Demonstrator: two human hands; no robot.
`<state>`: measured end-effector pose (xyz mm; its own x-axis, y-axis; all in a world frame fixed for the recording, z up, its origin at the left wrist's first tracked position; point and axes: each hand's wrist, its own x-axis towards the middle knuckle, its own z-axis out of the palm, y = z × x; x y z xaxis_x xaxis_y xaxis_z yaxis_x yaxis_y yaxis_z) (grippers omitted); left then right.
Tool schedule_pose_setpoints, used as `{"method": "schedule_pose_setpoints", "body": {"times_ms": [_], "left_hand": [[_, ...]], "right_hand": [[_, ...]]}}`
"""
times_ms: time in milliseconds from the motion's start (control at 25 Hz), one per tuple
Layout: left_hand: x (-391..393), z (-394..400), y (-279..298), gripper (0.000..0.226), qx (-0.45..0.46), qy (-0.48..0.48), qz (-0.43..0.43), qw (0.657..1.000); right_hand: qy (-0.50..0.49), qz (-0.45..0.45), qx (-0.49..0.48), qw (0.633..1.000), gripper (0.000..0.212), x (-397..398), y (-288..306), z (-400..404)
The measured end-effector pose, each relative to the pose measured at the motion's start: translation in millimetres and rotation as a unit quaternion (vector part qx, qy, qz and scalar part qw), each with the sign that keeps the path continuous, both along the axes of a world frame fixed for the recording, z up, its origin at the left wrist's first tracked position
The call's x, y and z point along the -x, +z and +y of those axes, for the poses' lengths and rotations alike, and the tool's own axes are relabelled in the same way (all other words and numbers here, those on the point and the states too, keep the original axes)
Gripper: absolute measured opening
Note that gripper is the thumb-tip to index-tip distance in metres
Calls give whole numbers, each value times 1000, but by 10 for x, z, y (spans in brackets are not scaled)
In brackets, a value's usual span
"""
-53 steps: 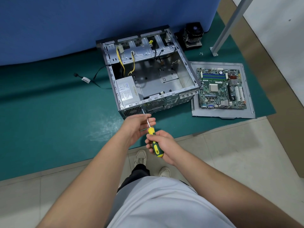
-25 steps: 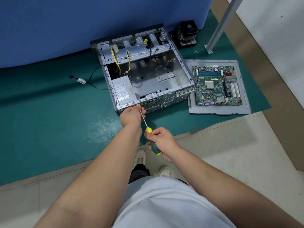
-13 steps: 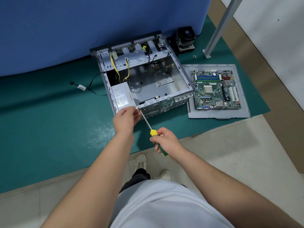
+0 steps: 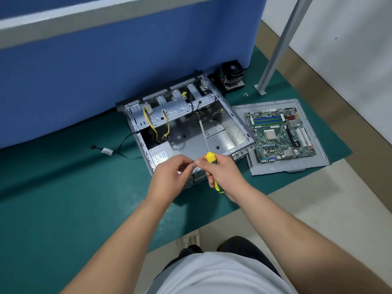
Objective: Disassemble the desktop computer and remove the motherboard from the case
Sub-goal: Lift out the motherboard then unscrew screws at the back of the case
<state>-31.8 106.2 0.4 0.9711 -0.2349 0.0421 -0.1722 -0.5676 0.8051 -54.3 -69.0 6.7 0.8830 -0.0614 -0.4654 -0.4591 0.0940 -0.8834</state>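
Observation:
The open grey computer case (image 4: 237,122) lies on the green mat, its power supply (image 4: 160,154) in the near left corner with yellow cables above it. The green motherboard (image 4: 280,135) rests on the grey side panel (image 4: 292,166) to the right of the case. My right hand (image 4: 222,172) grips the yellow-green screwdriver (image 4: 211,158), shaft pointing up over the case interior. My left hand (image 4: 170,174) pinches a small screw (image 4: 194,163) right beside the screwdriver handle, in front of the case's near edge.
A black CPU cooler (image 4: 232,76) stands behind the case by the blue partition (image 4: 127,66). A grey metal post (image 4: 275,47) rises at the right, small screws (image 4: 246,94) near its foot. A loose black cable (image 4: 106,150) lies left of the case. My shoes are at the mat's front edge.
The screwdriver left the case's rear edge and swung upright. My left hand came off the case and now pinches a small screw beside the handle. The view tilted up.

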Motion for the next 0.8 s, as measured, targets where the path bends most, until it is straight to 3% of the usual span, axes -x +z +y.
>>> {"method": "schedule_pose_setpoints", "body": {"times_ms": [360,560,680,800], "left_hand": [[-519,-354,-73,6,-110,-148,-85,979],[-920,-880,-62,10,-129,-183,-98,970],[-1454,-1202,-77,21,-164,-213,-160,950],[-2147,-1560,-89,39,-247,-191,-141,939]], "right_hand": [[31,44,38,998,5,-353,-95,-501],[39,55,55,996,18,-751,-70,-1075],[1,29,111,993,9,-1221,-46,-1672],[-37,1,197,980,4,-1823,-176,-2303]]}}
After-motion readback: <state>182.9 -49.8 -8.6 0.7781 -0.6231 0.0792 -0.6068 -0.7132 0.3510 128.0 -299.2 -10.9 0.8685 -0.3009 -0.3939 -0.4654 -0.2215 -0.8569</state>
